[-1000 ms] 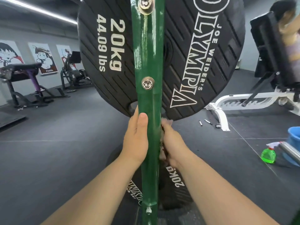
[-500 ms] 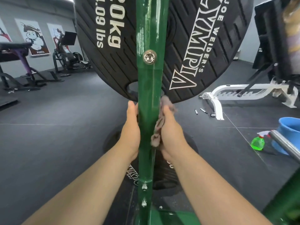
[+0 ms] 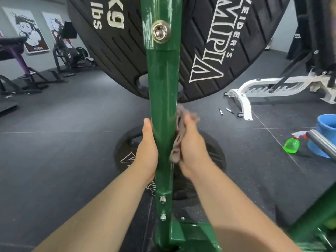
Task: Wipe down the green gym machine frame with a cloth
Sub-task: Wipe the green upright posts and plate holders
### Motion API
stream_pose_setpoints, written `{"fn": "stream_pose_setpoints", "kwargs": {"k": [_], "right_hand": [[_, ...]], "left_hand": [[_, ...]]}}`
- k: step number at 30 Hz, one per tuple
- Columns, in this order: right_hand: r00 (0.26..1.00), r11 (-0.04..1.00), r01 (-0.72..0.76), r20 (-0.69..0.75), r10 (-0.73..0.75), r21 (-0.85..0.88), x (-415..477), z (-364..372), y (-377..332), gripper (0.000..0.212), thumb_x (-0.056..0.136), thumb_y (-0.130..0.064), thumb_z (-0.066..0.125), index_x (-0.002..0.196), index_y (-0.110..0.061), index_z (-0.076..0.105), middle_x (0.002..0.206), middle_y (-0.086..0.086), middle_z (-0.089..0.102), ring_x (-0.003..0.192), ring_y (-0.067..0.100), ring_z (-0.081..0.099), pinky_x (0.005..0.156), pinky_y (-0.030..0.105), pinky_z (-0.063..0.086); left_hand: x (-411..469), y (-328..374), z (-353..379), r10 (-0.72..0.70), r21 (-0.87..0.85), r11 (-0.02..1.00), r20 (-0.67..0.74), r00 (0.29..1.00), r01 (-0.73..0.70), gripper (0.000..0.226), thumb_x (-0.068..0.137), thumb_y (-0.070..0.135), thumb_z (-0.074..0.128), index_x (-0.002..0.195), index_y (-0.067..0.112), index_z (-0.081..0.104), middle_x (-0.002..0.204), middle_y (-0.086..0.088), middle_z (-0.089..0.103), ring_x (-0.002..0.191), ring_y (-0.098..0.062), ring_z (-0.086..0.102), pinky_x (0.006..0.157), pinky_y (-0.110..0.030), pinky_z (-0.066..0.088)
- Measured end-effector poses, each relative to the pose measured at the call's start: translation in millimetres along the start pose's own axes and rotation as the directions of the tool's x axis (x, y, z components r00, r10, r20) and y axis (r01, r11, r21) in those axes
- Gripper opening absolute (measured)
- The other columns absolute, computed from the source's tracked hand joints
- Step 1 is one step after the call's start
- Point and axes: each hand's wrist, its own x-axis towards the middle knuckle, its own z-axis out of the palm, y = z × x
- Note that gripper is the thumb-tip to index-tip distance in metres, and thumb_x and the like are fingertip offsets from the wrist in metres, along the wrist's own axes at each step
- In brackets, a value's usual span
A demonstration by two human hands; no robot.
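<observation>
A glossy green upright post [image 3: 162, 91] of the gym machine frame runs up the middle of the view, with a large bolt near the top. My left hand [image 3: 147, 150] grips the post's left side, fingers wrapped behind it. My right hand [image 3: 192, 148] holds a crumpled greyish-pink cloth [image 3: 179, 135] and presses it against the post's right side. The right hand and the cloth are blurred.
A big black 20 kg weight plate [image 3: 227, 42] hangs behind the post, and another plate [image 3: 214, 153] lies on the floor below. A white bench frame [image 3: 258, 88], a blue bucket [image 3: 325, 128], a green spray bottle [image 3: 291, 145] and a steel bar [image 3: 321, 144] are on the right. Dark machines stand far left.
Both hands have slid down the post, and the view has tilted down to show the frame's base. The cloth, earlier hidden behind the post, now shows on its right side.
</observation>
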Motion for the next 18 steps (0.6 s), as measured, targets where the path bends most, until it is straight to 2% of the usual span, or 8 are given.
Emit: {"fn": "stream_pose_setpoints", "kwargs": {"k": [2,4,7,9,11,14,16,18], "right_hand": [[0.993,0.992,0.08,0.083,-0.088,0.097,2.7,4.5,-19.8,0.048,0.103,-0.054,0.033,0.125,-0.025,0.065,0.122,0.004,0.07,0.114,0.016,0.066,0.102,0.037,0.05],[0.993,0.996,0.091,0.07,-0.092,0.019,11.1,4.9,-3.7,0.052,0.1,-0.057,0.035,0.132,-0.025,0.061,0.122,0.003,0.07,0.114,0.016,0.066,0.102,0.038,0.05],[0.992,0.992,-0.124,0.004,0.124,0.001,17.3,-10.8,54.3,0.081,0.084,-0.076,0.039,0.15,-0.029,0.041,0.139,0.005,0.059,0.126,0.023,0.057,0.11,0.045,0.042],[0.958,0.956,-0.273,-0.055,0.28,0.108,9.9,-22.5,73.6,0.069,0.095,-0.066,0.036,0.142,-0.019,0.053,0.133,0.011,0.063,0.123,0.028,0.059,0.109,0.046,0.043],[0.942,0.923,-0.32,-0.032,0.334,0.215,7.8,-33.2,77.5,0.058,0.102,-0.054,0.034,0.125,-0.012,0.066,0.117,0.014,0.071,0.111,0.029,0.066,0.102,0.045,0.048],[0.986,0.967,-0.156,-0.018,0.163,0.199,6.4,-20.4,44.3,0.056,0.1,-0.054,0.039,0.129,-0.013,0.064,0.12,0.011,0.07,0.114,0.027,0.065,0.105,0.045,0.047],[1.0,0.985,-0.023,0.008,0.022,0.174,-1.7,-7.0,18.8,0.05,0.102,-0.052,0.039,0.123,-0.016,0.066,0.117,0.008,0.072,0.112,0.023,0.067,0.102,0.041,0.049],[1.0,0.996,0.019,0.018,-0.021,0.085,-6.3,-2.9,14.4,0.048,0.102,-0.051,0.037,0.116,-0.017,0.068,0.115,0.008,0.073,0.11,0.023,0.068,0.099,0.04,0.052]], "left_hand": [[1.4,-2.9,-0.7,0.004,0.002,1.0,0.003,1.0,-0.004,0.063,0.095,0.071,0.023,0.099,0.032,0.073,0.095,0.008,0.077,0.091,-0.007,0.071,0.082,-0.032,0.052],[1.8,-4.4,-0.7,0.005,0.013,1.0,-0.011,1.0,-0.005,0.061,0.096,0.068,0.024,0.093,0.032,0.073,0.09,0.013,0.076,0.089,-0.004,0.07,0.085,-0.031,0.051],[0.4,-4.1,1.6,0.01,0.023,1.0,-0.034,0.999,-0.009,0.058,0.099,0.064,0.024,0.085,0.032,0.07,0.087,0.016,0.073,0.085,-0.001,0.066,0.08,-0.025,0.049],[-0.8,-4.0,3.5,-0.01,0.029,1.0,-0.046,0.999,0.011,0.054,0.1,0.062,0.023,0.083,0.033,0.066,0.087,0.013,0.069,0.082,-0.001,0.061,0.073,-0.025,0.045],[-1.6,-4.2,2.0,-0.027,0.052,0.998,-0.03,0.999,0.028,0.053,0.099,0.064,0.023,0.085,0.035,0.065,0.088,0.013,0.066,0.084,-0.002,0.059,0.073,-0.026,0.044],[0.4,-12.0,-6.0,-0.052,0.049,0.997,0.007,0.999,0.051,0.057,0.097,0.068,0.023,0.094,0.034,0.069,0.103,0.008,0.07,0.099,-0.009,0.064,0.092,-0.032,0.049],[-2.2,-21.6,-10.1,-0.082,0.037,0.996,0.011,0.997,0.082,0.064,0.094,0.073,0.025,0.108,0.032,0.071,0.12,0.002,0.069,0.112,-0.016,0.063,0.107,-0.041,0.043],[-4.6,-30.7,-10.7,-0.092,0.027,0.995,0.017,0.996,0.092,0.069,0.091,0.077,0.027,0.121,0.032,0.068,0.126,0.002,0.067,0.117,-0.018,0.061,0.111,-0.045,0.04]]}}
